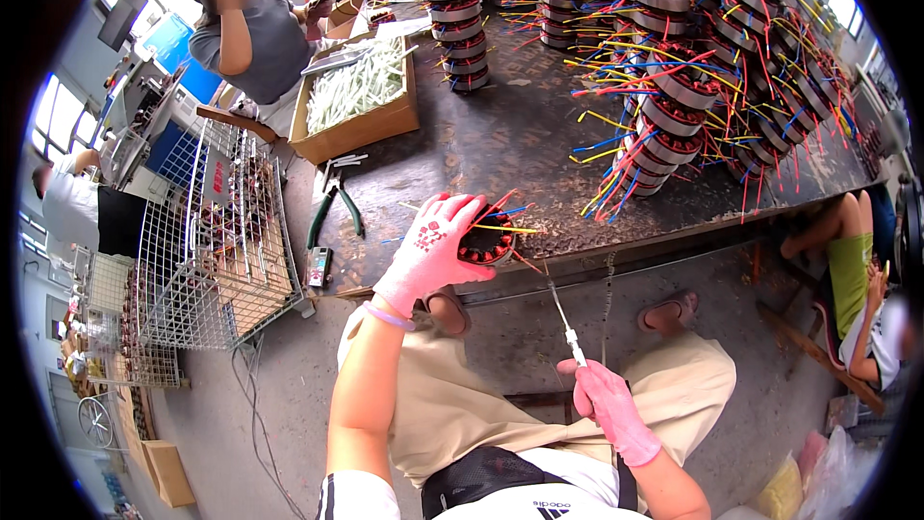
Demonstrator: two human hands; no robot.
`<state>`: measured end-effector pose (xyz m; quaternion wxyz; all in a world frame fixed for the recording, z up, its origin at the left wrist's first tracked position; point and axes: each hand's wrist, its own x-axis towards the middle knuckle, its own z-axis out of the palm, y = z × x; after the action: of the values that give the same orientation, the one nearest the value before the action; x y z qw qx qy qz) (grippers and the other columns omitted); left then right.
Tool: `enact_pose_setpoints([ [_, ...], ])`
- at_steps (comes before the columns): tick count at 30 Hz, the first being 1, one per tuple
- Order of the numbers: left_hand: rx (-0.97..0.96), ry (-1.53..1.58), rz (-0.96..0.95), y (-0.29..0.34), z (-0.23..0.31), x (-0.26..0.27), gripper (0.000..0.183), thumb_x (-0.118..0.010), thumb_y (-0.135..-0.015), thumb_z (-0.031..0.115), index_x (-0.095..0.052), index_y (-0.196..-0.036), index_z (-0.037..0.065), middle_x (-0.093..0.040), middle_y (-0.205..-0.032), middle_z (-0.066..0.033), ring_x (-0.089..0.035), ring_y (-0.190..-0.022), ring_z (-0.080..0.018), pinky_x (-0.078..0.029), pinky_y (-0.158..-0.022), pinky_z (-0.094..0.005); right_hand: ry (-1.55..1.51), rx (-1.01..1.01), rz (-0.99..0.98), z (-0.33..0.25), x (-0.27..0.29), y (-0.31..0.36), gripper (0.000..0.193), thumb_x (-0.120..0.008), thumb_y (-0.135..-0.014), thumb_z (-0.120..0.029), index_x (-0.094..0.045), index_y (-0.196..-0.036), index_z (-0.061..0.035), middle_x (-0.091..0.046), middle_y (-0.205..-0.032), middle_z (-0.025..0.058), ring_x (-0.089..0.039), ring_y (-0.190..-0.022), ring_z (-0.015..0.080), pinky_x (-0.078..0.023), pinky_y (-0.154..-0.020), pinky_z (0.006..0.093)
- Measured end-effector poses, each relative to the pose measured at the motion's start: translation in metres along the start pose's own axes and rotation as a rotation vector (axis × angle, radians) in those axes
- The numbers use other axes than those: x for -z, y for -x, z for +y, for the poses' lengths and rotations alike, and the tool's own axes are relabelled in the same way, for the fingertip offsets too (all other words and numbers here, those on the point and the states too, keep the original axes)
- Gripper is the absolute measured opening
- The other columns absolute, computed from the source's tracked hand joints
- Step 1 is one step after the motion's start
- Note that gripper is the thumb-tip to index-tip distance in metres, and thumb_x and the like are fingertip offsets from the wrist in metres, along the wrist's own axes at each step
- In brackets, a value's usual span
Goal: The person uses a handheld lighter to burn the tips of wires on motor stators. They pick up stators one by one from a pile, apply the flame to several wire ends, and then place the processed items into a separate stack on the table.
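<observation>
My left hand (438,248), in a pink glove, grips a motor stator (489,243) with red, blue and yellow wires at the front edge of the table. Its fingers lie over the top and the thumb reaches round the near side. Lower and to the right, my right hand (608,409), also pink-gloved, is closed on a slim white tool (575,348). A thin pale strand or shaft (557,297) runs from the tool's tip up toward the stator; which it is, I cannot tell. Green-handled pliers (333,217) lie left of my left hand.
Tall stator stacks (664,130) with wires sticking out crowd the table's right side. A cardboard box (361,111) of white tubes stands back left, near a small device (320,267). A wire cart (217,241) stands left; one person (252,34) is behind it, another (871,318) sits right.
</observation>
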<state>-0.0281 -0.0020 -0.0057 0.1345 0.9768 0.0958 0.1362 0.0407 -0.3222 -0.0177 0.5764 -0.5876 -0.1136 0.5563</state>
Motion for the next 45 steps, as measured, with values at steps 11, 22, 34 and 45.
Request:
enact_pose_setpoints([
  [11,0.045,0.022,0.032,-0.001,0.004,-0.003,0.092,-0.085,-0.049,0.028,-0.049,-0.129,0.003,-0.051,-0.128,-0.0168,-0.043,-0.122,-0.039,-0.034,-0.105,-0.0464,-0.083,0.002,-0.028,0.013,0.005,-0.008,0.03,-0.046,-0.1,-0.02,-0.058,-0.117,0.0,-0.044,-0.06,-0.0034,-0.038,-0.055,0.0039,-0.028,-0.05,0.0204],
  [22,0.032,0.024,-0.008,-0.007,0.005,-0.003,0.093,-0.086,-0.049,0.028,-0.049,-0.129,0.001,-0.053,-0.126,-0.0183,-0.045,-0.122,-0.0371,-0.029,-0.11,-0.0467,-0.026,0.028,-0.008,0.008,0.004,-0.006,0.031,-0.043,-0.1,-0.023,-0.06,-0.113,-0.0001,-0.042,-0.057,-0.0036,-0.034,-0.052,0.0041,-0.029,-0.049,0.0208],
  [34,0.032,0.023,-0.009,-0.009,0.006,-0.004,0.094,-0.086,-0.048,0.028,-0.048,-0.129,-0.001,-0.054,-0.126,-0.0187,-0.046,-0.122,-0.0363,-0.029,-0.111,-0.0459,0.015,0.023,-0.009,0.007,0.006,-0.005,0.03,-0.043,-0.101,-0.023,-0.059,-0.113,-0.0012,-0.041,-0.057,-0.004,-0.034,-0.051,0.0036,-0.028,-0.047,0.0206],
  [45,0.028,0.045,-0.014,-0.012,0.008,-0.003,0.095,-0.087,-0.047,0.025,-0.048,-0.13,-0.001,-0.053,-0.126,-0.0179,-0.045,-0.123,-0.0371,-0.032,-0.108,-0.0452,-0.01,0.016,-0.02,0.01,0.007,-0.005,0.03,-0.042,-0.101,-0.022,-0.059,-0.113,-0.0015,-0.041,-0.057,-0.0042,-0.035,-0.052,0.0031,-0.028,-0.047,0.0205],
])
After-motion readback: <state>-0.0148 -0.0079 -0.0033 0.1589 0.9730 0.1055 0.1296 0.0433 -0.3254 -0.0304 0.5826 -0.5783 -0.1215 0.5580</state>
